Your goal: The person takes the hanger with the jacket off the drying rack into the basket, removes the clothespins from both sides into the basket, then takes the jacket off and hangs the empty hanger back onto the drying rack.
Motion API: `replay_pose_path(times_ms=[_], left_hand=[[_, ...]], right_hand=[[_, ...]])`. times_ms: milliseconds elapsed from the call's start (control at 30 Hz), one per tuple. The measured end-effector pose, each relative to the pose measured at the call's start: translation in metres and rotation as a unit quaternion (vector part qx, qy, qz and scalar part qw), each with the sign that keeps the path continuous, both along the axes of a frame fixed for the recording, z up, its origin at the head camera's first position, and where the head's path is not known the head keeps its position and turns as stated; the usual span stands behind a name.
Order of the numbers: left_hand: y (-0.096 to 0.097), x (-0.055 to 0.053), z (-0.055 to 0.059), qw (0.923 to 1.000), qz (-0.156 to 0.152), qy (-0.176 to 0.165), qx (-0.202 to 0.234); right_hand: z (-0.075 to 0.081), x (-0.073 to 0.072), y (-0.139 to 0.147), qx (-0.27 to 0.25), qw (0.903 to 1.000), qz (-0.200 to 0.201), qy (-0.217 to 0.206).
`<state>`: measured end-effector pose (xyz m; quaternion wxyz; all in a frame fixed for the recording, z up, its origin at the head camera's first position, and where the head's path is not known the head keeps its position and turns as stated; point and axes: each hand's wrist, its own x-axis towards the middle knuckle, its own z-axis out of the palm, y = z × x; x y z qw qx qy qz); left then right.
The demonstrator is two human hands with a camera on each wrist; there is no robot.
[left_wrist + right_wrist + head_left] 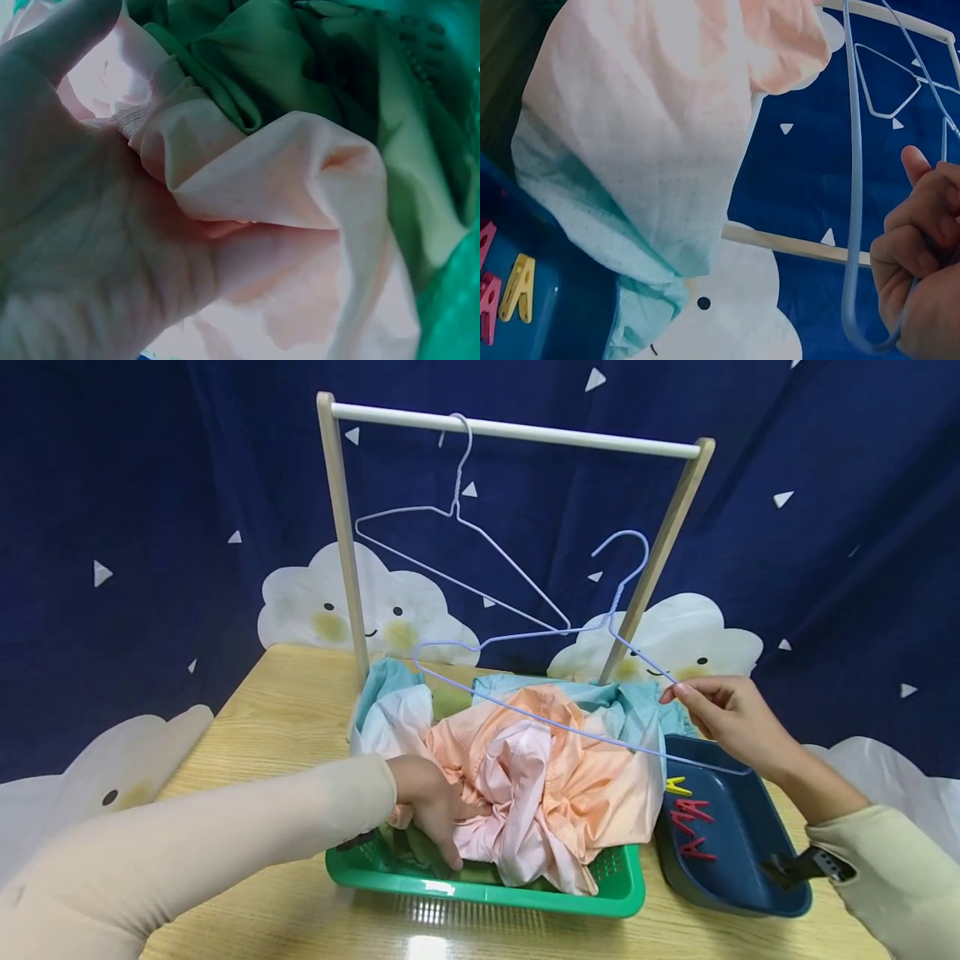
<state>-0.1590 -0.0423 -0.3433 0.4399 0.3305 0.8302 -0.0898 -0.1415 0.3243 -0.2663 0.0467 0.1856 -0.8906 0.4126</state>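
My left hand (435, 797) reaches into the front left of a green basket (480, 893) heaped with clothes. Its thumb (67, 37) stands apart, and its fingers slip partly under a peach and pink garment (555, 743), so their tips are hidden. Green cloth (255, 60) lies beneath and behind that garment in the left wrist view. My right hand (731, 718) grips a lavender-blue wire hanger (525, 714) by one sloping side near its corner. The hanger is tilted above the clothes, its hook up, with nothing on it.
A white hanger (457, 510) hangs from the rail (517, 431) of a wooden rack behind the basket. At the right stands a dark blue tub (738, 835) with red clothespins (697, 849) and a yellow clothespin (677, 786). Pale blue fabric (397, 677) drapes over the basket's back.
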Motion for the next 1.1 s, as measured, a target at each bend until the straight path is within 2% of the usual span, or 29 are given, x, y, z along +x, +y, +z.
replay_pose_path(times_ms=[100,200,433,567,700,867,967,1100], left_hand=[[0.002,0.001,0.0,0.9996,-0.005,0.023,-0.016],[0.004,0.001,-0.001,0.9993,-0.006,0.032,-0.018],[0.004,0.0,-0.002,0.9997,0.001,0.023,-0.008],[0.0,0.0,-0.003,0.9999,0.003,0.004,0.013],[-0.005,0.0,-0.003,0.9989,0.003,-0.01,0.046],[-0.014,-0.001,0.004,0.995,-0.009,0.013,0.099],[-0.021,0.0,0.008,0.9915,-0.005,0.028,0.127],[-0.031,-0.001,0.014,0.9851,0.007,0.023,0.17]], right_hand=[[-0.003,-0.001,0.005,0.003,0.9998,-0.006,-0.02],[-0.007,-0.003,0.01,0.005,0.9991,-0.015,-0.039],[-0.016,-0.012,0.018,0.031,0.9955,-0.048,-0.075],[-0.017,-0.018,0.018,0.049,0.993,-0.062,-0.088],[-0.014,-0.023,0.016,0.064,0.9923,-0.07,-0.08],[-0.007,-0.028,0.013,0.072,0.992,-0.083,-0.062],[-0.002,-0.031,0.014,0.073,0.9919,-0.09,-0.052],[0.007,-0.035,0.014,0.076,0.9912,-0.103,-0.036]])
